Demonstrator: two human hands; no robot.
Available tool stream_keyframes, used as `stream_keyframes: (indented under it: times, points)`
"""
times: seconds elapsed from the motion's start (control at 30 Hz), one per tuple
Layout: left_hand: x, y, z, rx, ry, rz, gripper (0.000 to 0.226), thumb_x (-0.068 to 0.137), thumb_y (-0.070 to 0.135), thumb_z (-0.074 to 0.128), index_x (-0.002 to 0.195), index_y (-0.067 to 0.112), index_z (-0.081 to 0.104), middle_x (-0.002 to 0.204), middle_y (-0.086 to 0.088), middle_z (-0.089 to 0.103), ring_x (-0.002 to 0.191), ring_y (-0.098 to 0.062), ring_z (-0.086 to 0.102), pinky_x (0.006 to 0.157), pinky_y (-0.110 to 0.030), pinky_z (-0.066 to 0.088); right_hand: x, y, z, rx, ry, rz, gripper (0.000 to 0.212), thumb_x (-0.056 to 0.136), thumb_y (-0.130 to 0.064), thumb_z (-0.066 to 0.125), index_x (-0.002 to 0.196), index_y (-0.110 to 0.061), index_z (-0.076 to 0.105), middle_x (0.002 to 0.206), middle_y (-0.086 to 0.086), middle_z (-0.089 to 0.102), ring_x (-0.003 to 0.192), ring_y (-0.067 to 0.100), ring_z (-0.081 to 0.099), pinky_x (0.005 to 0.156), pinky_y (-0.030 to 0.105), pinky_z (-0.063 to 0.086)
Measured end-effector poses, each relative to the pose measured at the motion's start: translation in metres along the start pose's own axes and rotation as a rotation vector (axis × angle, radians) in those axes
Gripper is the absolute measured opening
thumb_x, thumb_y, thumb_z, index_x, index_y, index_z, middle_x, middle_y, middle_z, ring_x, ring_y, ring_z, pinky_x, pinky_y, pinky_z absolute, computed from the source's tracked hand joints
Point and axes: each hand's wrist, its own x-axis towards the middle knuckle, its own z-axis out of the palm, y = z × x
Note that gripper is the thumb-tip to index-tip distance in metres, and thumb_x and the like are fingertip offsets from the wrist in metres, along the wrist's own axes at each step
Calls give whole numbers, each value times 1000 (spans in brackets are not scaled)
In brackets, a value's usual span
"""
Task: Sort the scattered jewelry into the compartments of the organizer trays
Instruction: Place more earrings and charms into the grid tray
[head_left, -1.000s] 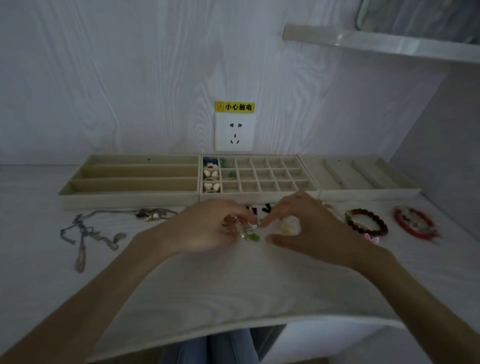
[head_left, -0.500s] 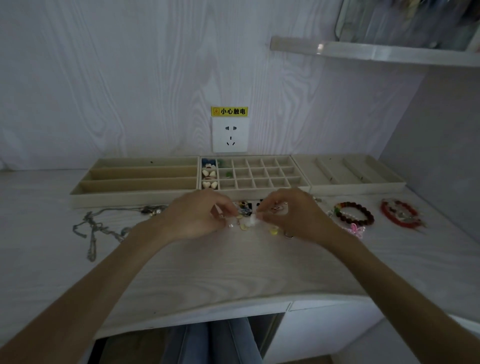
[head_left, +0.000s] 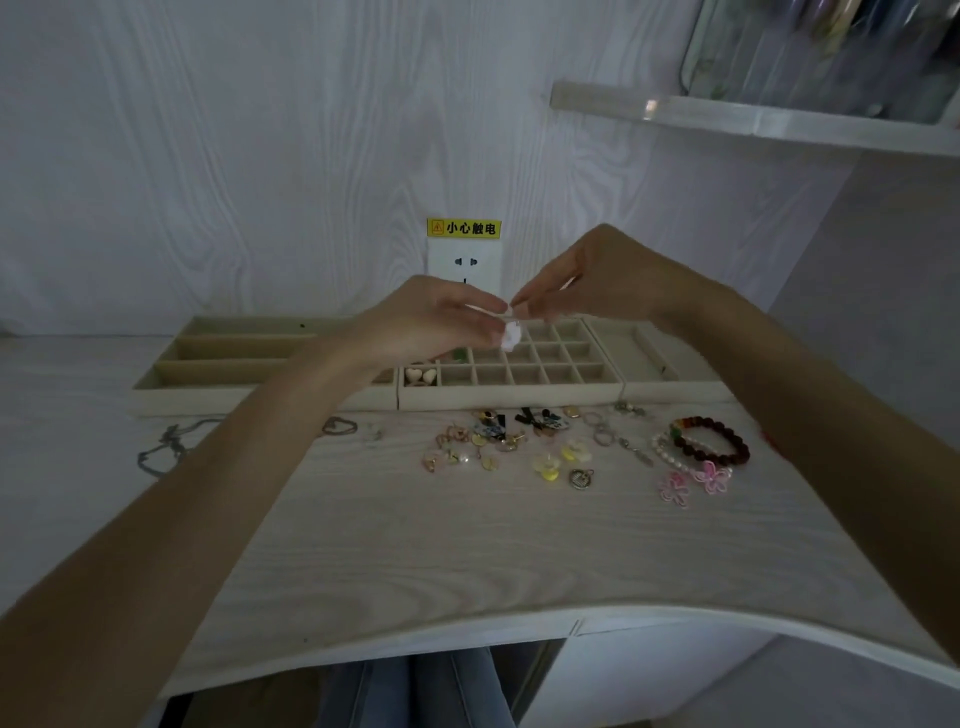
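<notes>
Head view: both hands raised above the grid tray (head_left: 540, 371), the middle organizer against the wall. Left hand (head_left: 431, 322) with fingers curled, pinching a small white flower-shaped piece (head_left: 510, 334) that hangs over the tray's upper cells. Right hand (head_left: 597, 280) meeting it from the other side, thumb and forefinger closed on the top of the same white piece; whether on a post or a backing cannot be told. Inside the grid tray, two pale heart-shaped pieces (head_left: 421, 375) in the front-left cell, something green just behind, partly hidden by the left wrist. Left of the grid tray, touching it, a long-slot tray (head_left: 208, 358) with three lengthwise channels. Right of the grid tray, a third tray (head_left: 649, 358), mostly covered by the right forearm. In front of the grid tray, on the pale wood desk (head_left: 441, 545), a scatter of small earrings (head_left: 467, 447) in gold and pink tones, a pair of yellow flower studs (head_left: 558, 457) and a round charm (head_left: 581, 478) just beside them. Further right of that scatter, a dark beaded bracelet (head_left: 714, 439) with a pearl strand touching its inner edge, and two pink wire flowers (head_left: 696, 480) nearer the desk edge. Front-left of the long-slot tray, a silver chain (head_left: 161, 449), partly behind the left forearm. On the wall above the grid tray, a white socket (head_left: 464, 262) under a yellow warning label.
</notes>
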Motion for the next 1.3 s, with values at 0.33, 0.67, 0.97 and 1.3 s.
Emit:
stream_keyframes:
  times: [0.33,0.67,0.97,1.3]
  points:
    - [17,-39,-14,26,231,107,26,78,20,74,104,19,71,88,9,71,77,2,67,74,-13,52,40,6,41,291,51,83,21,72,-16,80,90,-6,72,79,8,72,63,2,67,67,15,55]
    - [44,-67,-27,22,288,174,24,77,12,76,98,24,73,90,0,74,81,-8,71,83,-31,56,72,16,61,383,57,127,12,78,-19,75,87,-12,71,77,3,73,62,3,68,62,12,53]
    - [56,-80,-27,101,255,133,21,79,21,74,101,21,74,92,4,73,85,-5,68,85,-25,54,73,26,67,437,-55,318,23,95,-22,52,114,-10,50,98,5,70,73,9,65,62,20,44]
    - [63,-86,-20,110,258,72,16,75,21,78,87,29,72,79,10,71,73,6,66,74,-12,52,78,43,90,299,16,282,29,72,-17,79,88,-12,57,84,7,66,76,15,62,62,18,47]
